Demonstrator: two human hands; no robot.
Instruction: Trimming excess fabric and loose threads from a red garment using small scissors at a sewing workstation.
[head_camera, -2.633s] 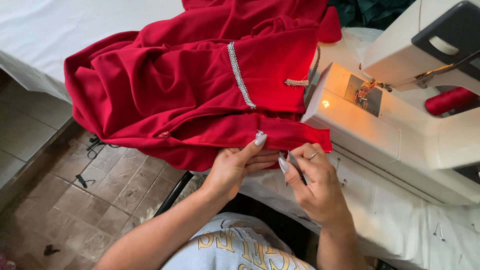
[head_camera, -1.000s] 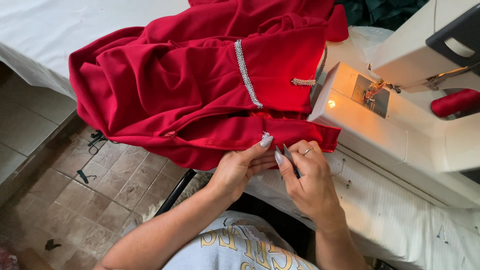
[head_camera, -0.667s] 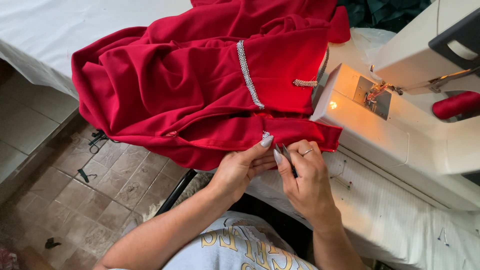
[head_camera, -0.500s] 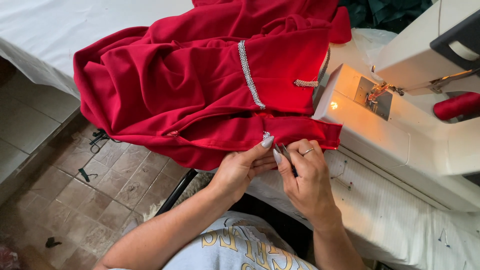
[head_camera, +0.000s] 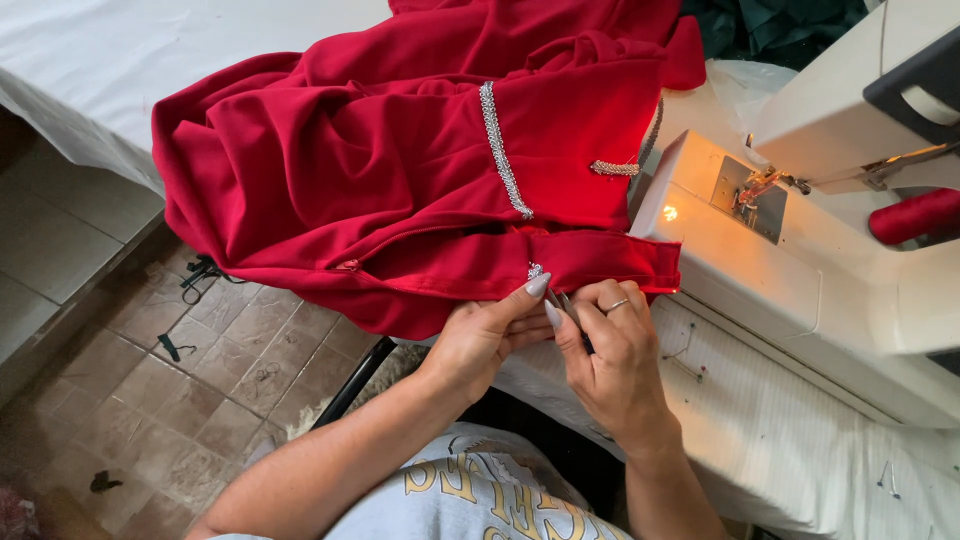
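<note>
A red garment (head_camera: 400, 190) with a silver beaded trim (head_camera: 498, 150) lies bunched on the table beside a white sewing machine (head_camera: 790, 250). My left hand (head_camera: 490, 335) pinches the garment's lower folded edge, fingertips near the trim's end. Right next to it, my right hand (head_camera: 612, 345) wears a ring and grips a small dark metal tool (head_camera: 567, 305) whose tip touches the same edge.
A red thread spool (head_camera: 915, 215) sits on the machine, whose lamp (head_camera: 670, 212) is lit. White cloth (head_camera: 800, 440) with pins covers the table front. Dark green fabric (head_camera: 790, 25) lies at the back. Tiled floor (head_camera: 130, 390) with scraps is at the left.
My hands stay together at the garment's edge. The right hand has shifted slightly toward the left hand; the view has drifted a little.
</note>
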